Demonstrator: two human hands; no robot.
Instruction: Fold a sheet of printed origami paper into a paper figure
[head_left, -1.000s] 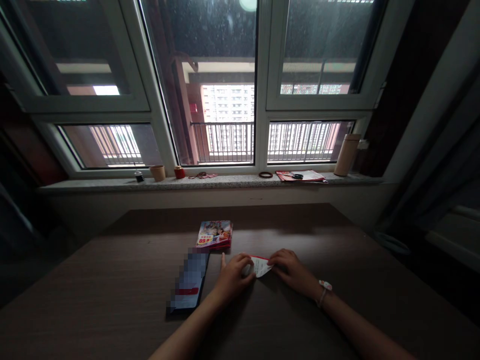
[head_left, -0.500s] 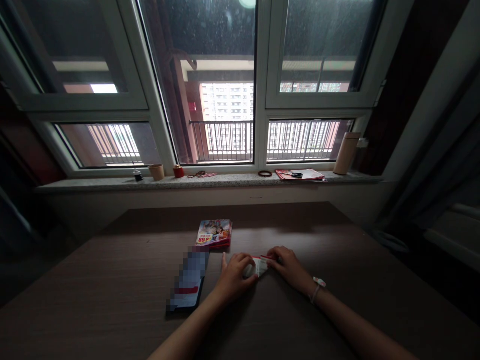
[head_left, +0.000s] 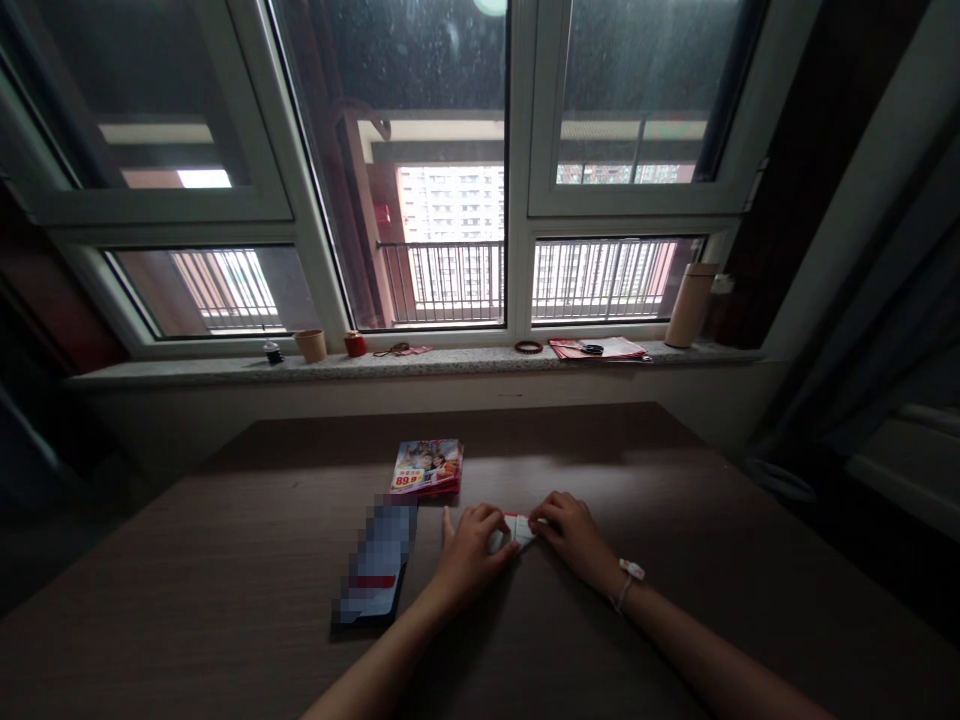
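Note:
Between my hands, low on the table, lies a small folded piece of paper (head_left: 519,528), whitish with a red edge. My left hand (head_left: 474,552) grips its left side between curled fingers and thumb, covering that part. On the right end, my right hand (head_left: 576,538) pinches the paper with thumb and fingertips. A bracelet (head_left: 628,572) with a pale ornament is round my right wrist. Left of my left hand rests a dark phone (head_left: 382,565), its screen partly blurred. Beyond it lies a stack of colourful leaflets (head_left: 427,467), the top one marked 89.9.
The brown table (head_left: 675,600) reaches toward the window sill (head_left: 465,362). Along the sill stand a paper cup (head_left: 310,346), a small red jar (head_left: 355,344), a dark bracelet (head_left: 529,347), scissors (head_left: 592,349) on red-edged papers (head_left: 622,348), and a tan bottle (head_left: 688,306).
My right hand has shifted slightly left, and the raised red-edged flap of the paper now lies flatter under its fingers. My left hand stays nearly in place.

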